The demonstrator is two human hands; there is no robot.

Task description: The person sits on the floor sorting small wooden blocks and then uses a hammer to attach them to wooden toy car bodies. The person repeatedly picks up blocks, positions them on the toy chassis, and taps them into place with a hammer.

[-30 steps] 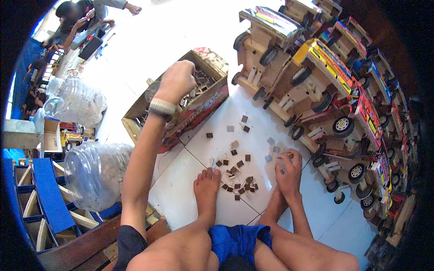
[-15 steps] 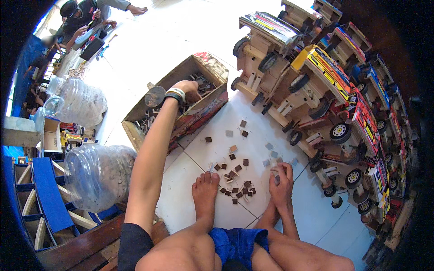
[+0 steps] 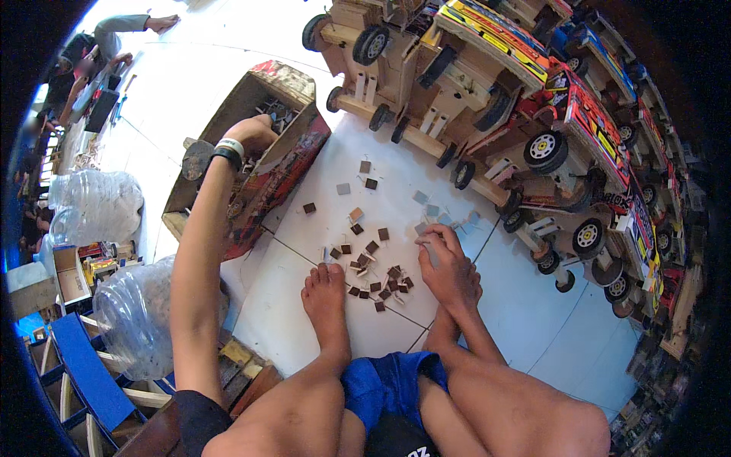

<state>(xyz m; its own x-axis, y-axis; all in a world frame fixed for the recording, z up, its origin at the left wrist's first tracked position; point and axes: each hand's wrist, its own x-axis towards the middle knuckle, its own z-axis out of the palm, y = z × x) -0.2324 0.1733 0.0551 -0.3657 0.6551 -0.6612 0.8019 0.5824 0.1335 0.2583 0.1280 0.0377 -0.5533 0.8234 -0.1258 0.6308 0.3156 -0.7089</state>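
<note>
White tile floor (image 3: 270, 305), wooden box (image 3: 288, 177) ahead. Left hand (image 3: 255, 132) is inside it; fingertips mostly hidden, can't tell grip. Right hand (image 3: 445, 260) curled, hold unclear; pale squares (image 3: 432, 210) just beyond its fingertips, dark squares (image 3: 371, 247) to its left.

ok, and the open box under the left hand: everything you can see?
The open-topped box is long and looks wooden, its outer side scuffed with worn red colouring. It sits mouth-up on the tiled floor. Small pieces lie inside, hiding much of the bottom. A round dark disc shows at its left rim. The left hand is in the opening; the left forearm hides part of the box.
</note>
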